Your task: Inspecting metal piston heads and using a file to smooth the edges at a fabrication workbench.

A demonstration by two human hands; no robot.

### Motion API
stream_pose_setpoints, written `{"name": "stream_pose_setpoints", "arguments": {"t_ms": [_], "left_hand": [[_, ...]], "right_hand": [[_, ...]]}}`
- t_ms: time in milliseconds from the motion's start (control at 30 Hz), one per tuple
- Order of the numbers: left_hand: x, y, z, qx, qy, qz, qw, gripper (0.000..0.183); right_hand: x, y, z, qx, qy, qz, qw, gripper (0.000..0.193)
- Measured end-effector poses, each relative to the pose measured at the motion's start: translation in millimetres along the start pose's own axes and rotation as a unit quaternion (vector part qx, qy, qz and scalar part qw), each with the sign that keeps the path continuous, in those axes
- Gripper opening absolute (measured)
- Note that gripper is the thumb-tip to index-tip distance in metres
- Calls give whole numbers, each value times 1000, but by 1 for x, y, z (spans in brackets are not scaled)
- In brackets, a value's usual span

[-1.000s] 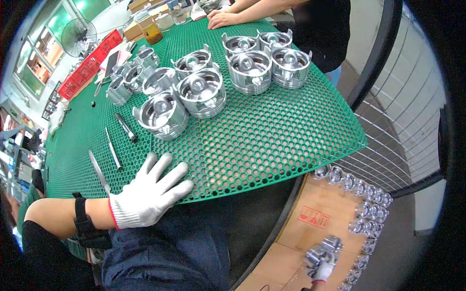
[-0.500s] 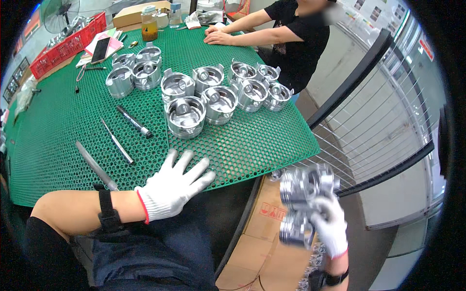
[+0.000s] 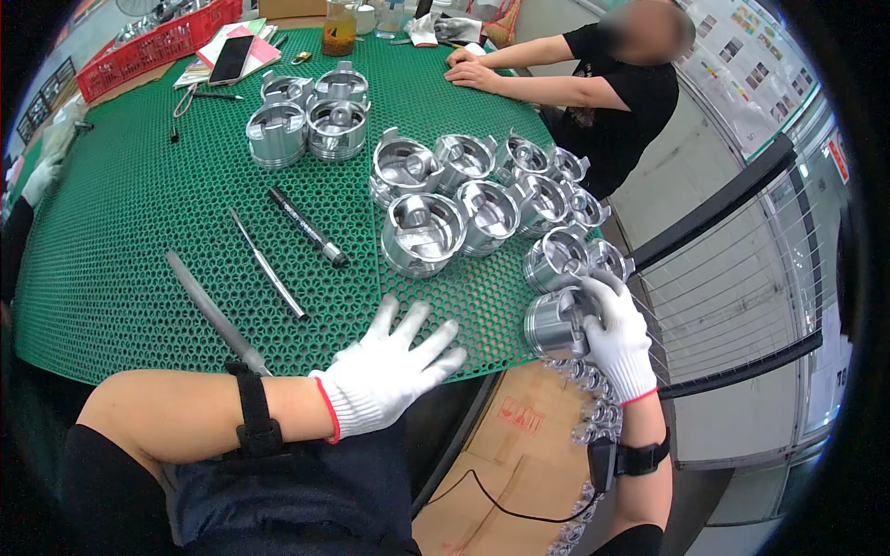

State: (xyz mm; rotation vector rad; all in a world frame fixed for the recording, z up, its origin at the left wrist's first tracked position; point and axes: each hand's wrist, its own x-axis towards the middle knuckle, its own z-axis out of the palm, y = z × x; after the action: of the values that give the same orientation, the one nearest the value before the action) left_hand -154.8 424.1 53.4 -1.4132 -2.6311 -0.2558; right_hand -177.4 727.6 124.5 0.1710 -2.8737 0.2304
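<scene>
While my left hand [image 3: 394,366] lies spread wide on the green tabletop [image 3: 111,278], nearer to me than the black marker [image 3: 308,228], my right hand [image 3: 619,347] grasps a silver piston [image 3: 550,324], tipped over, well to the right of that marker. Two more pistons [image 3: 556,257] sit just beyond the one I hold; whether I grip them too, I cannot tell. Eight standing pistons [image 3: 422,248] form two rows right of the marker, and a cluster of four [image 3: 336,141] stands beyond it. Left of it lie a thin metal tool [image 3: 266,264] and a long blade [image 3: 210,308].
</scene>
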Motion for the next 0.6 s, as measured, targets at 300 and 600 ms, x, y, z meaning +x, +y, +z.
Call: {"name": "stream_pose_setpoints", "arguments": {"t_ms": [300, 600], "left_hand": [[-19, -1, -21, -107, 33, 137, 984, 46], [10, 16, -18, -85, -56, 244, 965, 54]], "right_hand": [[7, -91, 13, 103, 28, -151, 983, 29], [7, -100, 42, 168, 166, -161, 958, 24]]}}
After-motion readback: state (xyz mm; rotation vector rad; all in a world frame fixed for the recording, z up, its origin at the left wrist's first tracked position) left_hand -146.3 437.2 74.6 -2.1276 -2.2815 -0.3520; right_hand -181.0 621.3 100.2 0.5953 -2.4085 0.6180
